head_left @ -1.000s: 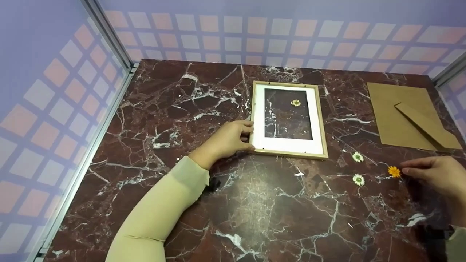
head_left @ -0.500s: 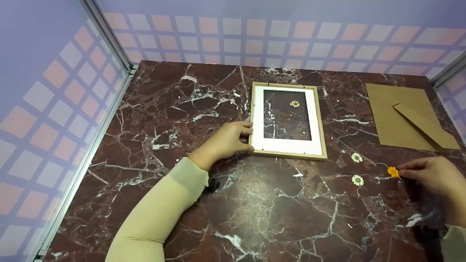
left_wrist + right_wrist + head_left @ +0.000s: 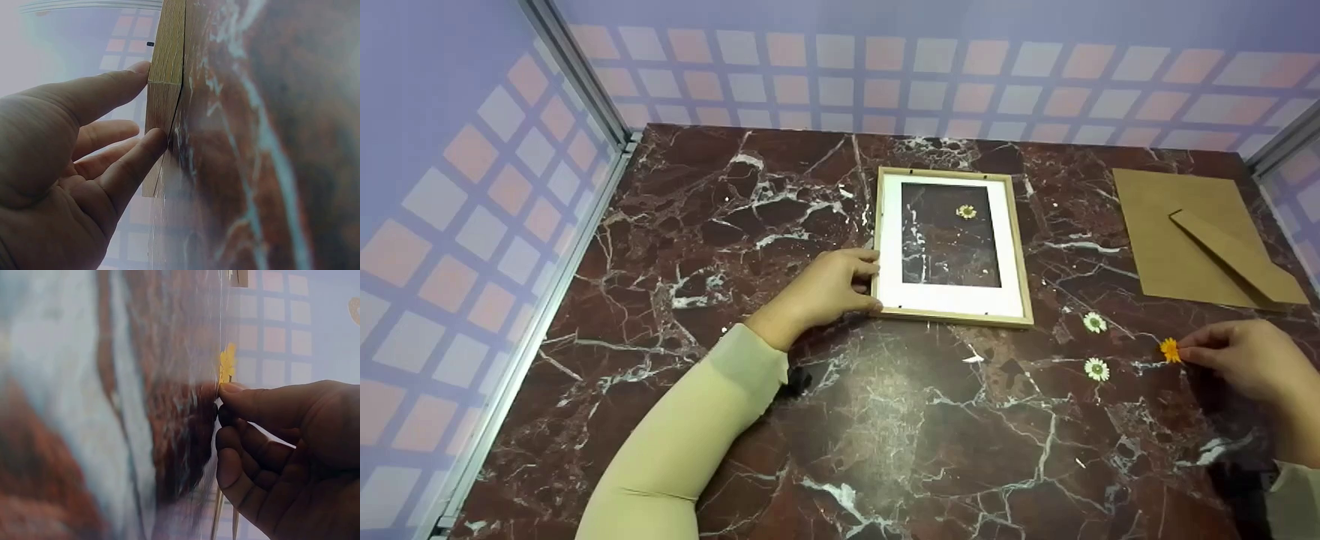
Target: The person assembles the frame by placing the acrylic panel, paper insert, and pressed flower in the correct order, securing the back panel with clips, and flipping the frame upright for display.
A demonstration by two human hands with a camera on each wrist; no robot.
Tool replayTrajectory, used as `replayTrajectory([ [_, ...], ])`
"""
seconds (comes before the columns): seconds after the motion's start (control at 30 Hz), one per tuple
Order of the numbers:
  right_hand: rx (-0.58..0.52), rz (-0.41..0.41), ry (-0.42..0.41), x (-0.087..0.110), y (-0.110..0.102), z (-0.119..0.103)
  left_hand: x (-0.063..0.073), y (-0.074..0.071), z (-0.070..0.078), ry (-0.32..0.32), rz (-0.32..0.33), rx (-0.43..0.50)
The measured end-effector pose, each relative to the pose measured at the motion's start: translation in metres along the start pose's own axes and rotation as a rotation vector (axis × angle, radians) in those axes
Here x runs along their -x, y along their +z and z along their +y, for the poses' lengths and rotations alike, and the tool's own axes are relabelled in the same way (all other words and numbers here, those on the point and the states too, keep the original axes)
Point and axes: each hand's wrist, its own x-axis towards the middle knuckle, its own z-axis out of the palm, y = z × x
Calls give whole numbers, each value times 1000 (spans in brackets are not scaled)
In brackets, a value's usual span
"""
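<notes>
My left hand point(image 3: 836, 281) rests its thumb and fingers against the left edge of a wooden picture frame point(image 3: 1018, 247); in the left wrist view the thumb touches near a corner. The frame lies flat, with a white mat point(image 3: 952, 298) around a see-through opening. One small daisy point(image 3: 966, 211) lies within that opening, upper right. At the far right my right hand point(image 3: 1249, 356) pinches an orange flower point(image 3: 1169, 350) between thumb and forefinger, close to the tabletop. Its yellow-orange petals stand beyond the thumb tip in the right wrist view. Two white daisies point(image 3: 1094, 322) lie left of it.
A brown backing board point(image 3: 1162, 255) with a raised stand flap lies at the right, beyond my right hand. White scraps point(image 3: 973, 358) dot the dark red marbled table point(image 3: 735, 225). Checkered panels point(image 3: 495, 255) border the table's left and back.
Pinched at its edge, the orange flower now looks narrower and tipped up. My left hand keeps its place at the frame, and the frame and daisies stay where they were.
</notes>
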Motion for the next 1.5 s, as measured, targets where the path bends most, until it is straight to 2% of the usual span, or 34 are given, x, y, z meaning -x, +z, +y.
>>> replayTrajectory([
  [0.63, -32, 3, 21, 1, 4, -4, 0, 0, 0, -6, 14, -8],
  [0.83, -59, 27, -8, -1, -1, -10, 0, 0, 0, -7, 8, 4],
  [0.97, -103, 12, -4, -3, -9, -18, 0, 0, 0, 0, 4, -5],
  [1.13, -158, -17, 26, -9, -14, -34, 0, -1, 0, 35, 15, -88],
  [1.23, -197, -28, 34, -15, -17, -44, 0, -2, 1, 39, 11, -104],
  [1.5, -175, -32, -49, -38, -21, -74, 1, -3, 1, 43, 13, -119],
])
